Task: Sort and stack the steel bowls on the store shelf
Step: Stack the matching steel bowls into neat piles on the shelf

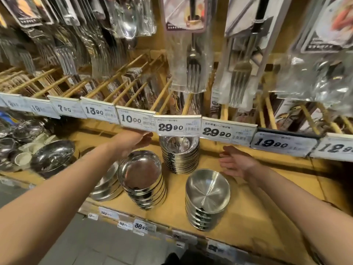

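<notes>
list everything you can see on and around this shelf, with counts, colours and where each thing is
stacks of steel bowls: three upright stacks, silver; one at the back under the price rail, one front left, one front right
steel plates: a leaning pile, silver, left of the front left stack
large steel dish: one, silver, tilted, far left
shelf: one, tan, bears the bowls
price tags: many, white with black numerals, along the rail above the bowls
packaged forks: several packs, silver in clear wrap, hanging above
left hand: one, reaching toward the back stack, holds nothing
right hand: one, open, right of the back stack
</notes>
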